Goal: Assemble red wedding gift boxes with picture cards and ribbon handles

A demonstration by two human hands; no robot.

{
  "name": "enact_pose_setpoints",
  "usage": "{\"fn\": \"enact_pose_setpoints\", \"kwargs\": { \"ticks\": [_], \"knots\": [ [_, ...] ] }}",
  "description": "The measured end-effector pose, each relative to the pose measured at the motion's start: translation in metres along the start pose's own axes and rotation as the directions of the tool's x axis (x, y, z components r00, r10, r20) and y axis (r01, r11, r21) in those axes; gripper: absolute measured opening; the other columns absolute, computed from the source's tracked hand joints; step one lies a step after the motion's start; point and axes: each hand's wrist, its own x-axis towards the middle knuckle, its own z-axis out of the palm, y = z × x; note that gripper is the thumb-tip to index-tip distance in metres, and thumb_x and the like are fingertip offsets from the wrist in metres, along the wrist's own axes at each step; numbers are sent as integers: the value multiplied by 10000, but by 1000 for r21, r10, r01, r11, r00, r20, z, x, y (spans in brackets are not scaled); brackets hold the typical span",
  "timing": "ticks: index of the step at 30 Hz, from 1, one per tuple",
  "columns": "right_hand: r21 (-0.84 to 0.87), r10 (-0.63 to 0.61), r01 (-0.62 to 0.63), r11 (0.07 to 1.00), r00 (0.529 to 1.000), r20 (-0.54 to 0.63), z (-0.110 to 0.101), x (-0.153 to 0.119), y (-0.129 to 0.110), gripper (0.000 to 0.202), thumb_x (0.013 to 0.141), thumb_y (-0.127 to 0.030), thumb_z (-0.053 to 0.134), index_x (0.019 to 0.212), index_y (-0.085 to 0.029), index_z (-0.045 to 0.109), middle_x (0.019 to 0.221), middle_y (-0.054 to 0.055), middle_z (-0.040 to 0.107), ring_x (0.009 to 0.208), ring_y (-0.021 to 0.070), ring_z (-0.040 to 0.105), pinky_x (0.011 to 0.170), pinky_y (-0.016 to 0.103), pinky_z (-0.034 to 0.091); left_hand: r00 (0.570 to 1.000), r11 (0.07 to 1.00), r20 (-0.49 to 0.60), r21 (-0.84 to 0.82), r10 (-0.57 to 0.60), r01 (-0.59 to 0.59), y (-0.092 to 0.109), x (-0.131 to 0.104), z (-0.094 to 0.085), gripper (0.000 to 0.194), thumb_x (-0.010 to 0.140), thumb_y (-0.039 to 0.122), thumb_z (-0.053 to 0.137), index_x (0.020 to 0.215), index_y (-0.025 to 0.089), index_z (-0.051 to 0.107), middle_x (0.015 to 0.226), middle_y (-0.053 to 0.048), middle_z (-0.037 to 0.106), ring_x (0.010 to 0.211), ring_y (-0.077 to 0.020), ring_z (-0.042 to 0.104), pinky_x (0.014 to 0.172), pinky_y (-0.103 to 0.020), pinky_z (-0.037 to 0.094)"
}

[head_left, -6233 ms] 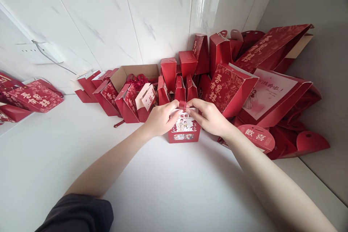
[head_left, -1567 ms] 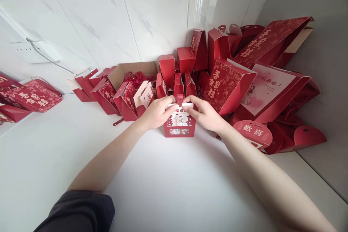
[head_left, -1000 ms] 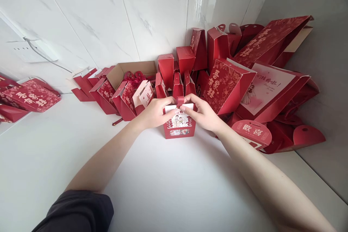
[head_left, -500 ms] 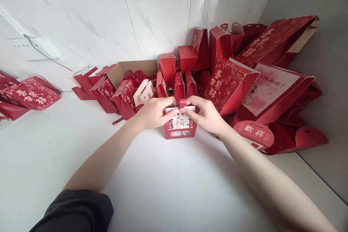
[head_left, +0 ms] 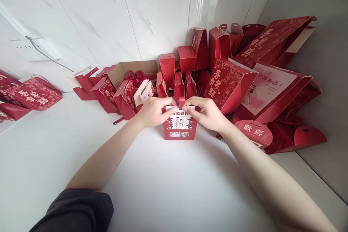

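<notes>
A small red box [head_left: 179, 125] with a white panel, a drawn couple and a window strip stands upright on the white table [head_left: 152, 185]. Above its top edge loops a red ribbon [head_left: 181, 101]. My left hand [head_left: 159, 111] pinches the ribbon at the box's top left, thumb in front. From the right, my right hand [head_left: 204, 111] pinches it too, its thumb close to the other one. The fingertips hide part of the ribbon and the top edge.
Behind the box stand several small red boxes [head_left: 167, 69] and an open cardboard carton [head_left: 138, 66] holding red ribbons. Large red gift bags [head_left: 227, 83] crowd the right, by the wall. More red bags [head_left: 34, 92] lie far left, below a socket with a cable.
Both thumbs have shifted slightly apart and up, so more of the box's printed front shows. The ribbon loop stands a little higher. Both hands keep their pinch.
</notes>
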Motion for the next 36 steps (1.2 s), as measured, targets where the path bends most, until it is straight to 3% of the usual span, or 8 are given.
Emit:
{"fn": "enact_pose_setpoints", "kwargs": {
  "ticks": [5, 9, 13, 17, 20, 24, 27, 36],
  "knots": [
    [147, 107, -110, 983, 994, 24, -12, 0, -3, 408, 993, -456, 486, 812, -181, 728, 821, 47, 707, 772, 178, 641, 747, 306, 486, 991, 999, -132, 1, -34, 35, 5, 3, -3, 236, 851, 265, 680, 1076, 211, 639, 1120, -44, 693, 1056, -195, 638, 890, -332, 524],
    [334, 189, -218, 917, 975, 120, -18, 1, -7, 457, 981, -502, 496, 793, -176, 755, 815, 61, 755, 784, 194, 709, 810, 324, 539, 962, 982, -217, 54, -165, 180, 14, 3, -7, 234, 823, 321, 712, 1005, 210, 618, 1055, -44, 658, 983, -203, 626, 779, -319, 537],
    [399, 154, -226, 889, 967, 205, -20, 2, -13, 361, 957, -447, 572, 789, -184, 753, 842, 55, 764, 865, 194, 716, 878, 335, 541, 944, 931, 14, -158, -331, 329, 25, -2, -14, 384, 995, 456, 417, 749, 190, 544, 664, 3, 540, 603, -134, 528, 570, -280, 439],
    [465, 106, -235, 853, 952, 287, -16, 0, -18, 264, 952, -402, 591, 860, -194, 725, 1066, 59, 743, 1050, 211, 678, 988, 384, 509, 954, 933, 219, -250, -206, 259, 30, -5, -18, 397, 940, 540, 500, 765, 185, 537, 670, 10, 526, 611, -133, 507, 554, -273, 391],
    [407, 106, -160, 899, 983, 152, -10, -2, -22, 244, 965, -389, 567, 890, -194, 694, 1017, 67, 742, 1004, 220, 685, 929, 395, 538, 952, 936, 200, -220, -233, 275, 26, -3, -15, 247, 855, 430, 664, 885, 190, 612, 827, -11, 640, 767, -174, 607, 666, -292, 469],
    [2, -51, 52, 999, 986, -162, -8, -1, -21, 127, 945, -299, 591, 891, -215, 669, 956, 57, 713, 941, 220, 651, 906, 397, 505, 945, 889, 180, -327, -274, 320, 13, 0, -7, 187, 872, 352, 641, 936, 176, 651, 938, -44, 687, 910, -205, 654, 793, -323, 509],
    [-144, -140, 120, 982, 981, -138, -8, 1, -13, 67, 921, -218, 600, 944, -223, 663, 1013, 54, 691, 988, 222, 619, 924, 392, 480, 942, 885, 174, -328, -287, 330, 8, 1, -4, 196, 882, 364, 626, 932, 175, 645, 923, -34, 680, 874, -190, 642, 762, -308, 502],
    [-21, -7, 5, 1000, 995, -103, 1, 0, 5, 117, 928, -203, 558, 965, -214, 669, 962, 34, 707, 866, 181, 648, 739, 311, 515, 943, 868, 198, -375, -268, 326, 0, -1, 3, 238, 902, 406, 590, 930, 173, 624, 909, -31, 648, 856, -180, 620, 769, -303, 503]
  ]
}}
